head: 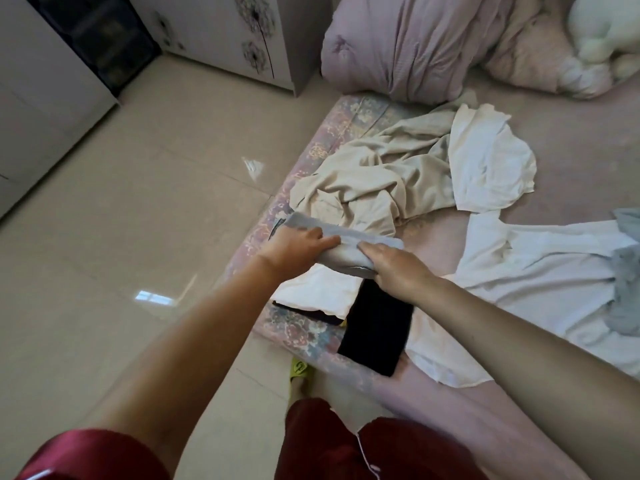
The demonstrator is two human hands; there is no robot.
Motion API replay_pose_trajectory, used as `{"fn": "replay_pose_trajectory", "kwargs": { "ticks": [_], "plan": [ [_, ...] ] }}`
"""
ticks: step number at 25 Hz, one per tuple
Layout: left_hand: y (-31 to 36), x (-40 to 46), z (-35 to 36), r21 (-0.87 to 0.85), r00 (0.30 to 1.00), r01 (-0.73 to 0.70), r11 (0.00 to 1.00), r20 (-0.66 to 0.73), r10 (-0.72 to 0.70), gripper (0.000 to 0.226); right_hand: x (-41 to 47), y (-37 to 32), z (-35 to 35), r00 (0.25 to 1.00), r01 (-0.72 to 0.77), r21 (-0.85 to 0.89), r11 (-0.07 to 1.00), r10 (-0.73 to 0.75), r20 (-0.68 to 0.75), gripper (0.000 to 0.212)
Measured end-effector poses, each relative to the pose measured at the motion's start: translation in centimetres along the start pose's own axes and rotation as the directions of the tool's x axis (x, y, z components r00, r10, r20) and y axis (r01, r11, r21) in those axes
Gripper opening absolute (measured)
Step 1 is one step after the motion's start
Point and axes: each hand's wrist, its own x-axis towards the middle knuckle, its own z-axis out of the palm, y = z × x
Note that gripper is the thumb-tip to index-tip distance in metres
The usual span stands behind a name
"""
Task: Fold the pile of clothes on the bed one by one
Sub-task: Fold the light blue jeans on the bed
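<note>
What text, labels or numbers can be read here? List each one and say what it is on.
No readable text.
Yellow slipper: a dark mark, too blurred to read.
White cabinet: dandelion drawings only, no words.
Clothes on the bed: no labels or print visible.

I can read no text, label, brand or number anywhere here. The yellow slipper (300, 368) by the bed carries a small dark mark, but it is too blurred for me to make out.
</note>
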Motion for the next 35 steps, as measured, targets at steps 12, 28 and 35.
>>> {"fn": "replay_pose_trajectory", "kwargs": {
  "ticks": [12,28,35],
  "plan": [
    [-11.0,-3.6,10.7,-0.07,0.96,-0.186,0.98,-0.227,0.166,0.062,9.7,-7.2,6.0,0.991,-0.104,-0.232,0.967,0.12,0.055,0.063],
    [-6.3,-3.1,29.7,-0.11,0.973,-0.131,0.985,0.178,0.15,0.066,14.8,0.7,22.4,0.943,-0.142,-0.272,0.952,0.213,0.254,0.084],
    [-5.3,1.9,29.0,-0.242,0.987,0.126,0.962,0.133,-0.095,0.055,16.6,3.1,23.0,0.965,-0.257,-0.168,0.952,0.262,0.004,0.059]
  ]
}}
